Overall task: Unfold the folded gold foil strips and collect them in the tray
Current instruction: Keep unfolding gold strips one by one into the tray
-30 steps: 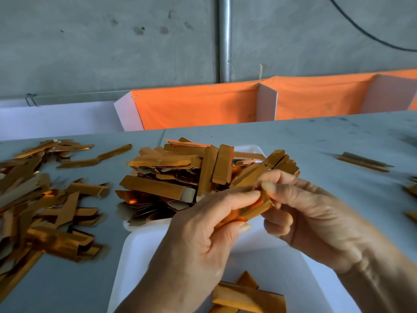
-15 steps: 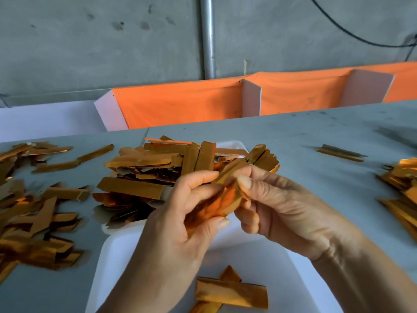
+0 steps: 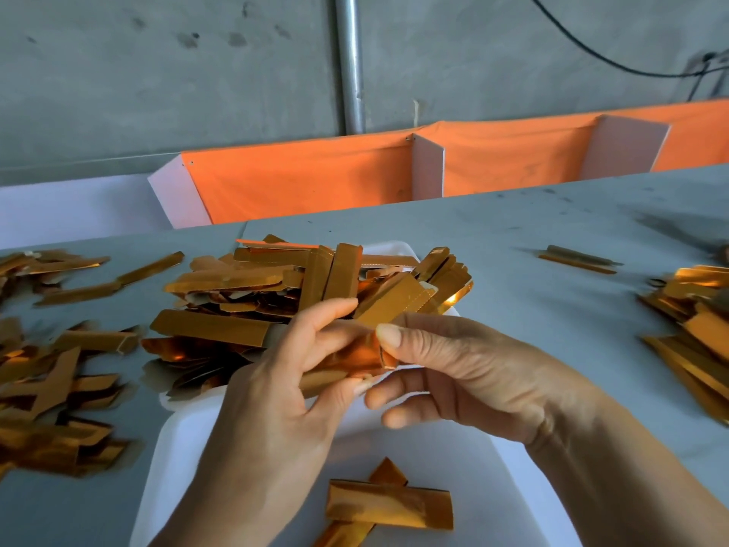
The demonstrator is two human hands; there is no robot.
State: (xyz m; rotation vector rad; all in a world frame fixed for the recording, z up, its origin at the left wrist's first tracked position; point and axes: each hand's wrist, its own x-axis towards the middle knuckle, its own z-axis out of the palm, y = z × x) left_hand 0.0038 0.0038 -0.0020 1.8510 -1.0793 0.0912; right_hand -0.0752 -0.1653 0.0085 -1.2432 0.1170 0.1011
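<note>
Both hands hold one gold foil strip (image 3: 388, 304) above the white tray (image 3: 453, 463). My left hand (image 3: 284, 396) pinches its lower part between thumb and fingers. My right hand (image 3: 453, 369) pinches it with the thumb on top, and the strip's upper end sticks up past the fingers. Two gold strips (image 3: 388, 505) lie crossed in the tray's near part. A heap of gold strips (image 3: 276, 294) fills a second white tray (image 3: 394, 248) just behind my hands.
Loose gold strips (image 3: 51, 373) are scattered over the grey table at the left. Another stack of strips (image 3: 698, 333) lies at the right edge, and a single pair (image 3: 578, 258) further back. Orange-lined bins (image 3: 315, 179) run along the table's far edge.
The strip between my hands has opened out and its upper end now stands free above my right thumb. The view has shifted right, bringing the right-hand stack into sight.
</note>
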